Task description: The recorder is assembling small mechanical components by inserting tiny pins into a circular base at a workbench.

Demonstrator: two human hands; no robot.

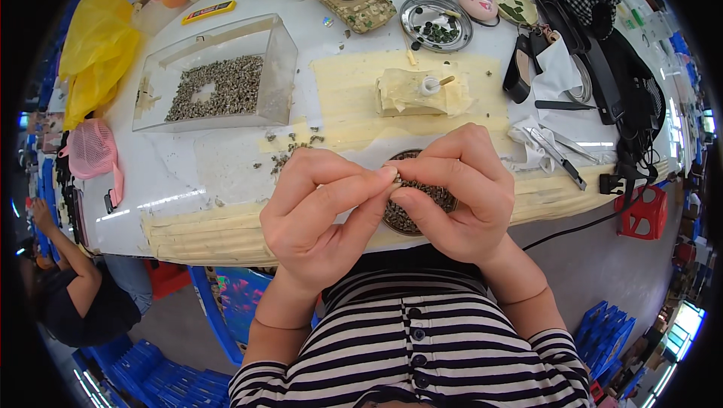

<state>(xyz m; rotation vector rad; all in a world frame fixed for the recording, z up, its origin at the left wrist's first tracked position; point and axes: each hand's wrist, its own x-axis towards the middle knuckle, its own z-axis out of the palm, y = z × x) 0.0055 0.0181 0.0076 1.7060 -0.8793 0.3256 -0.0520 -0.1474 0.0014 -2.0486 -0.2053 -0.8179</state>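
Above a round dish point(404, 154) filled with small grey-brown metallic pieces point(431, 191), both of my hands meet at their fingertips. My left hand point(320, 208) is closed in a pinch, thumb against forefinger. My right hand point(465, 197) pinches too, its thumb and forefinger touching the left fingertips. A tiny light-coloured bit shows between them, too small to name, and the fingers hide most of it. Beside the left fingers, several loose metallic pieces point(290, 153) lie scattered on the table. Beyond the hands stands a tape-covered block point(395, 99) bearing a small white pot point(430, 86) with a stick in it.
A clear plastic bin point(279, 77) of similar pieces stands at the left. Farther back are a camouflage-patterned box point(369, 7) and a metal tray point(410, 16) with dark green bits. Tweezers point(557, 153) and a white cloth point(531, 137) lie right. A person point(83, 287) sits at far left.
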